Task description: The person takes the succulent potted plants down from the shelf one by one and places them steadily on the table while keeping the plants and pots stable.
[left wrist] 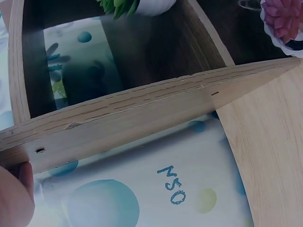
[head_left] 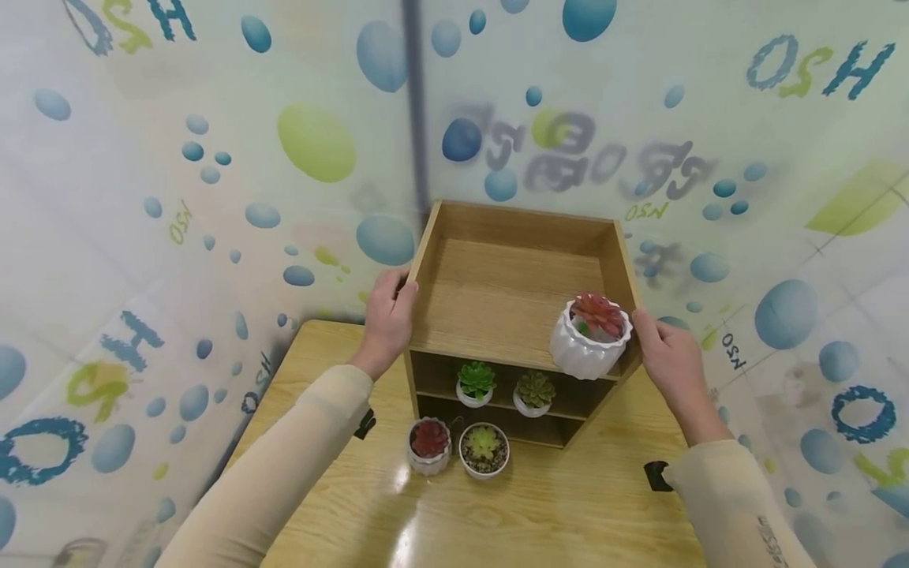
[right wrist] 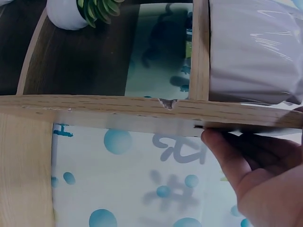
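A small wooden shelf [head_left: 507,280] with three levels stands on the table. My left hand [head_left: 390,315] holds its left side panel near the top; only part of that hand [left wrist: 14,198] shows in the left wrist view. On the opposite side panel, my right hand [head_left: 671,359] grips at about the same height, its thumb [right wrist: 227,158] against the wood and the other fingers partly hidden. Beside the right hand, a red succulent in a white ribbed pot [head_left: 585,347] sits on the top level. Two green succulents, one bright [head_left: 476,383] and one darker [head_left: 534,393], stand in white pots on the middle level.
On the table [head_left: 469,521] before the shelf are a dark red succulent in a ribbed pot [head_left: 429,446] and a yellow-green one in a round white pot [head_left: 484,451]. Patterned wall coverings [head_left: 312,142] meet in a corner close behind the shelf.
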Motion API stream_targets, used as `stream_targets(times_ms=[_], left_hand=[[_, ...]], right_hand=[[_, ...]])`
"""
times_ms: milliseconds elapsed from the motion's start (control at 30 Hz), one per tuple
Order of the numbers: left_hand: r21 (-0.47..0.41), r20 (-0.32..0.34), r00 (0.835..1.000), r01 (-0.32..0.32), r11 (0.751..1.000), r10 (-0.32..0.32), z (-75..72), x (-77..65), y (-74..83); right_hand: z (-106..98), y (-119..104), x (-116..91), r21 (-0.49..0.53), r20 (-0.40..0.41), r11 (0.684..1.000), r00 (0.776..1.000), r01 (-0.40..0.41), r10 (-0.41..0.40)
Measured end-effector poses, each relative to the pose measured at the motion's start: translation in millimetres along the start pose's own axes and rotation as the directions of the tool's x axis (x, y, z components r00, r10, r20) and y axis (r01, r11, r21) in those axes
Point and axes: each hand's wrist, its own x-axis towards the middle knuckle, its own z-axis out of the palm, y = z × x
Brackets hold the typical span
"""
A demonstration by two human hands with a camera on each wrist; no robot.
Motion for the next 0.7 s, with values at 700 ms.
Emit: stream_targets(times_ms=[700], left_hand=[[-0.015,0.022,1.000,0.021,1.000,-0.021,0.3,0.4,4.5]], right_hand=[[-22,-15,-20,-0.013,-0.038,0.981,0.980,0.195,-0.195]])
